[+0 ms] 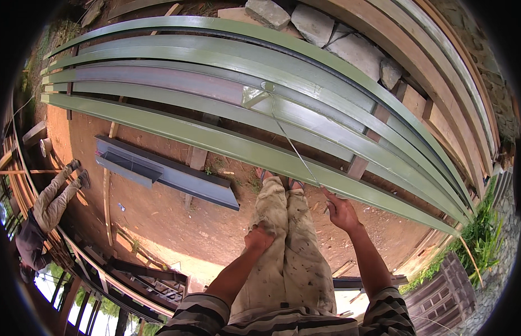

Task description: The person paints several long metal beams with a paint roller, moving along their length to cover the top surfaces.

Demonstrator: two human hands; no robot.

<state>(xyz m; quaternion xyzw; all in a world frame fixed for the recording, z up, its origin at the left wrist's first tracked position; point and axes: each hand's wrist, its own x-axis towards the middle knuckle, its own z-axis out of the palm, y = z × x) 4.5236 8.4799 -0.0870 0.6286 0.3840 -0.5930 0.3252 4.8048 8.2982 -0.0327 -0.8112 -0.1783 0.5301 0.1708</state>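
My right hand (342,213) grips the handle of a paint roller (297,153). Its thin metal rod reaches away from me over the nearest green beam (159,126). The roller's head, coated in green paint, rests on a middle beam (322,119). To the right of the head that beam shines green; on the left a stretch (176,75) is dull purplish grey. My left hand (260,237) lies closed against my trouser leg, its fingers curled. Whatever it might hold is hidden.
Several long beams lie side by side on wooden supports (198,158). A dark grey steel piece (165,171) sits on the dirt at left. Stone slabs (314,25) and timber planks (417,53) lie beyond. Another person (53,201) is at far left.
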